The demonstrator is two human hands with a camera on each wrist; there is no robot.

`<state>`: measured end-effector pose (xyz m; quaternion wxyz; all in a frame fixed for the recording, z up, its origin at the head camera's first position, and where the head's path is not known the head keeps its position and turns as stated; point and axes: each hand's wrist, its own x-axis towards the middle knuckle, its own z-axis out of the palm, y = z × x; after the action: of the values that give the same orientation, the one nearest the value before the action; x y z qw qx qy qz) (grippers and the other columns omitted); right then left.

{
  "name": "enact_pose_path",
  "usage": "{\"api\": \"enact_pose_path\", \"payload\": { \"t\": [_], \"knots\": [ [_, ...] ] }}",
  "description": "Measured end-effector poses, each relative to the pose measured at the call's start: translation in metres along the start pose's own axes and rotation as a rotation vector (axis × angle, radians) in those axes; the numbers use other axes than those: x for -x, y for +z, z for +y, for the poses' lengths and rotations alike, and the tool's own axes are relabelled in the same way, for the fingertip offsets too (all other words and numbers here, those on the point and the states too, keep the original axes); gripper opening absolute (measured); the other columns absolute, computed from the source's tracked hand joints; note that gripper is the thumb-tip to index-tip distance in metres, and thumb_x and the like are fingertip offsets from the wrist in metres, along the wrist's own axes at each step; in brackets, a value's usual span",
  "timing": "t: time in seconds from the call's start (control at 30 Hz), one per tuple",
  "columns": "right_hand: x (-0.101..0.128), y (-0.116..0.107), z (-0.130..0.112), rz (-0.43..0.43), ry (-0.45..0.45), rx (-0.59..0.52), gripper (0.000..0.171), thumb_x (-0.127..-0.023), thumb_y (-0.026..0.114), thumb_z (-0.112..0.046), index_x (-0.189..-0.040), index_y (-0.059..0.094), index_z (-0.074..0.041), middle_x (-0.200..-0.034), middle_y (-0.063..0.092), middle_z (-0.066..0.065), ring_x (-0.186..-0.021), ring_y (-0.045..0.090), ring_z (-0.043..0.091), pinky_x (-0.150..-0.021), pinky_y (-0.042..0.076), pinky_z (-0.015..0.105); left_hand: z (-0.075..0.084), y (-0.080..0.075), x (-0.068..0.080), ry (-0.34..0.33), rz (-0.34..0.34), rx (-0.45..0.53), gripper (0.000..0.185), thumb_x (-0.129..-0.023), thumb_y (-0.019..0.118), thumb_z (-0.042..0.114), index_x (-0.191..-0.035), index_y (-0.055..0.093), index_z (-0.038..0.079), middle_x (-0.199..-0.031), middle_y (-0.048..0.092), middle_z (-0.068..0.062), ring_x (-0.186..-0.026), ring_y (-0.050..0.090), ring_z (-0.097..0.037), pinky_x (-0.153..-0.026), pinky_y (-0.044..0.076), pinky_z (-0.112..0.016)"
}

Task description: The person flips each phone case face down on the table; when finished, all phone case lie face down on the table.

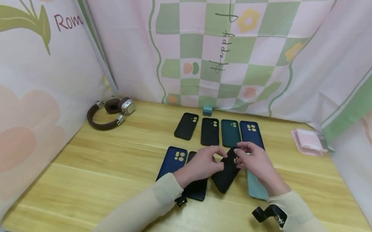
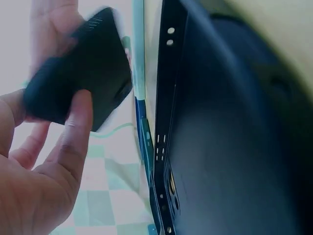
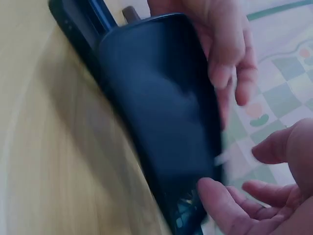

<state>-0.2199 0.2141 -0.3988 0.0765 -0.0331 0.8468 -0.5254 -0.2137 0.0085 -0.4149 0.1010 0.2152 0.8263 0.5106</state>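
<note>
- Black case [image 1: 225, 176]; tilted, held between the flat black case [image 1: 198, 190] and the mint case [image 1: 257, 186]; camera end raised.
- Left hand [image 1: 202, 164]; black case pinched at one edge.
- Right hand [image 1: 254, 162]; black case touched near camera openings; fingers loosely parted.
- Blue case [image 1: 171, 160]; laid at left.
- Four cases [image 1: 230, 134]; laid in row behind.
- Headphones [image 1: 95, 120]; placed far left.

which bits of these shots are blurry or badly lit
Head view: fairly sharp and bright, faint sheen on the wooden table; left wrist: the held black phone case blurred, upper left washed out nearly white, the near dark case soft toward the right; right wrist: the held case blurred, pale sheen on it, soft shadow to its left.
</note>
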Motion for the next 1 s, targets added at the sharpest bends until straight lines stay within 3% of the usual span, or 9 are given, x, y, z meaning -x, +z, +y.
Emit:
{"api": "enact_pose_path", "payload": {
  "t": [0.1, 0.3, 0.43, 0.57, 0.73, 1.0],
  "knots": [
    [0.001, 0.007, -0.007, -0.019, -0.028, -0.021, 0.052, -0.101, 0.055, -0.030, -0.140, 0.042, 0.003, -0.119, 0.054, 0.026, -0.089, 0.068, 0.031, -0.072, 0.057, 0.036, 0.001, 0.003, 0.000, 0.038, 0.003, -0.019, 0.025, -0.086, 0.064, 0.006, -0.109, 0.067, 0.013, -0.096, 0.064, 0.006, -0.064, 0.058, -0.009, -0.056, 0.048, -0.025],
    [0.002, 0.013, -0.018, 0.001, -0.071, 0.050, 0.043, -0.101, 0.056, -0.028, -0.132, 0.049, 0.001, -0.103, 0.061, 0.019, -0.077, 0.071, 0.025, -0.069, 0.058, 0.034, 0.006, 0.007, 0.002, 0.088, 0.019, -0.071, 0.019, -0.086, 0.065, 0.004, -0.102, 0.066, 0.015, -0.101, 0.057, 0.008, -0.074, 0.056, -0.007, -0.064, 0.049, -0.022],
    [0.000, 0.011, -0.017, 0.001, -0.060, 0.076, 0.040, -0.100, 0.056, -0.026, -0.129, 0.050, 0.002, -0.098, 0.063, 0.017, -0.075, 0.071, 0.025, -0.067, 0.058, 0.037, 0.010, 0.005, 0.004, 0.076, 0.039, -0.079, 0.019, -0.086, 0.064, 0.005, -0.102, 0.066, 0.015, -0.101, 0.055, 0.006, -0.080, 0.056, -0.006, -0.068, 0.049, -0.022],
    [-0.003, 0.007, -0.014, 0.005, -0.031, 0.058, 0.040, -0.099, 0.057, -0.022, -0.129, 0.049, 0.004, -0.100, 0.064, 0.021, -0.077, 0.071, 0.027, -0.070, 0.058, 0.040, 0.014, 0.005, 0.006, 0.118, 0.069, -0.103, 0.019, -0.087, 0.063, 0.004, -0.103, 0.067, 0.011, -0.102, 0.054, 0.006, -0.083, 0.055, -0.005, -0.071, 0.048, -0.020],
    [-0.007, 0.001, -0.014, 0.064, -0.030, -0.011, 0.040, -0.096, 0.059, -0.012, -0.129, 0.047, 0.007, -0.102, 0.063, 0.022, -0.077, 0.071, 0.025, -0.073, 0.057, 0.039, 0.016, 0.008, 0.010, 0.237, 0.113, -0.149, 0.017, -0.087, 0.063, 0.001, -0.101, 0.066, 0.010, -0.102, 0.055, 0.005, -0.085, 0.055, -0.003, -0.075, 0.046, -0.015],
    [-0.008, -0.002, -0.018, 0.117, -0.023, -0.106, 0.043, -0.092, 0.065, -0.007, -0.126, 0.046, 0.010, -0.100, 0.059, 0.014, -0.075, 0.067, 0.013, -0.072, 0.057, 0.030, 0.017, 0.017, 0.015, 0.465, 0.204, -0.374, 0.015, -0.086, 0.068, 0.001, -0.099, 0.067, 0.008, -0.104, 0.064, 0.002, -0.095, 0.057, -0.002, -0.083, 0.042, -0.009]
  ]
}}
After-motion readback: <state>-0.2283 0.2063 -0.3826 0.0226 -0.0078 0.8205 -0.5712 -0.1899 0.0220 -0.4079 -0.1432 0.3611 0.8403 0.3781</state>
